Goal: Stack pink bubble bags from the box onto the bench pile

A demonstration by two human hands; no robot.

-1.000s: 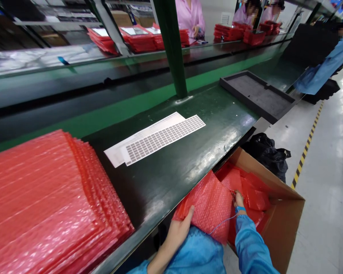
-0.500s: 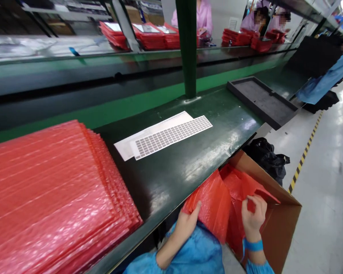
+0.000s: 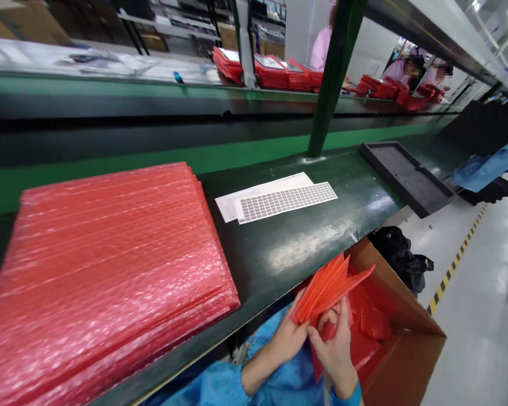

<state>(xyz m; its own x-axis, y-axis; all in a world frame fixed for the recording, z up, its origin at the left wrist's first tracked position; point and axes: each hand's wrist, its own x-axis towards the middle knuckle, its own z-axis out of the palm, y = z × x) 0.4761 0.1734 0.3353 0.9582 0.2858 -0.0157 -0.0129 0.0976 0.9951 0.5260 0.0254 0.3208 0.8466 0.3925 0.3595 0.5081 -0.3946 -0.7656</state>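
Note:
My left hand (image 3: 288, 334) is closed around the lower end of several red bubble-wrap bags (image 3: 324, 285), which fan apart at the top. Against the right side of these bags is my right hand (image 3: 335, 345), its fingers curled at the lower edge of the outermost one and its thumb close to my left hand. Part of its grip is hidden behind the bags. Both hands are over my lap, beside an open cardboard box (image 3: 410, 361) that holds more red bags (image 3: 370, 321).
A thick stack of red bubble-wrap bags (image 3: 122, 265) lies on the green bench (image 3: 275, 242). Label sheets (image 3: 288, 202) lie to its right, before a green post (image 3: 331, 84). Farther right are a dark tray (image 3: 406, 175) and a black plastic bag (image 3: 400, 256). Co-workers sit across the line.
My right hand has moved left from over the box to the bags in my left hand. The bags now stand up, fanned. The view has shifted left, showing more of the stack.

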